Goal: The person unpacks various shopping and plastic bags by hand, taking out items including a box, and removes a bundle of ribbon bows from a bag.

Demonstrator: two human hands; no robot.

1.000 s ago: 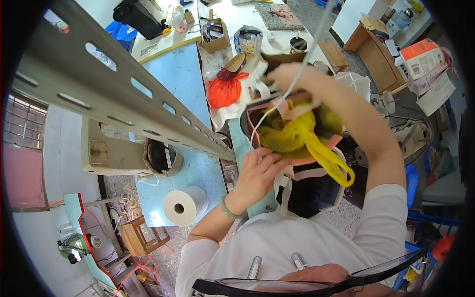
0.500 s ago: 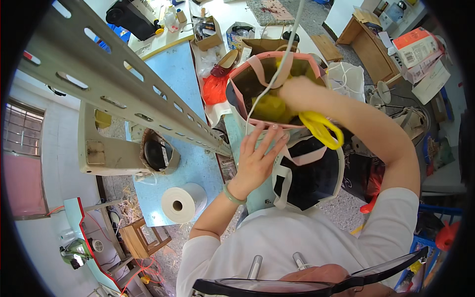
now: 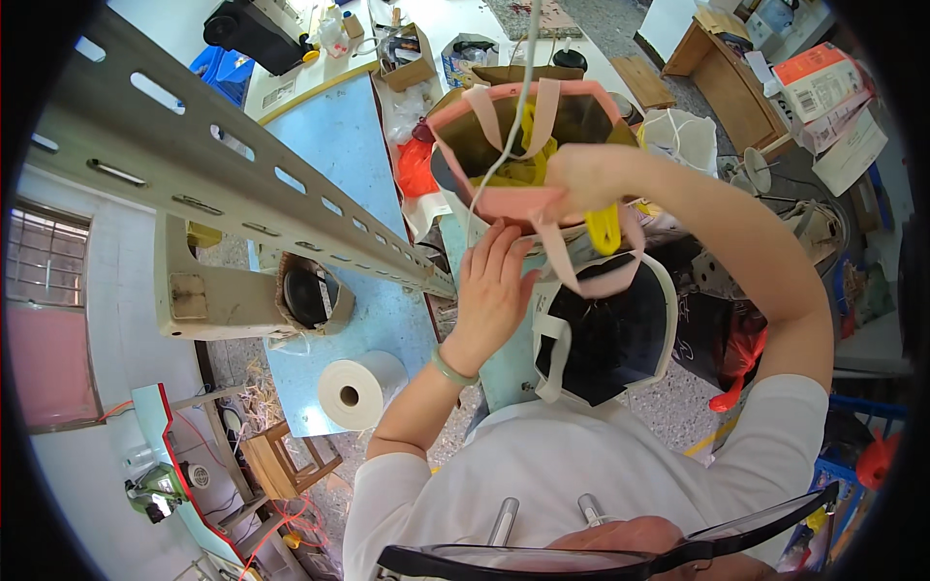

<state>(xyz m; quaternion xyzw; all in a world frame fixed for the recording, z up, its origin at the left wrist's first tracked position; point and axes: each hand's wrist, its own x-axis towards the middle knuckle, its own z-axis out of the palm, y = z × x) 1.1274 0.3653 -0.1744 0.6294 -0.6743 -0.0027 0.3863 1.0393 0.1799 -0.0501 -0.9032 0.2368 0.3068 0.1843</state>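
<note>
A tote bag with a pink rim [image 3: 504, 201] and pale pink handles stands in front of me, its mouth facing up. Inside lies a crumpled yellow plastic bag [image 3: 523, 169], part of which hangs over the near rim. My right hand [image 3: 584, 179] is at that rim, its fingers curled round the yellow plastic; the fingertips are partly hidden. My left hand [image 3: 492, 295], fingers stretched out, rests against the bag's near side. Nearer to my body, a white-edged tote bag with a dark inside [image 3: 605, 334] stands open, and a pink handle droops over it.
A slotted metal post [image 3: 252, 165] rises at the left, and a white cord [image 3: 518, 126] hangs before the bag. The blue table [image 3: 339, 145] bears a sewing machine [image 3: 223, 300] and a white roll [image 3: 360, 392]. Boxes [image 3: 407, 63] and a red plastic bag [image 3: 415, 167] lie beyond.
My right hand has come from inside the pink-rimmed bag to its near rim. The hanging yellow loop looks shorter. The bag has shifted slightly away and left, and my left hand has slid lower.
</note>
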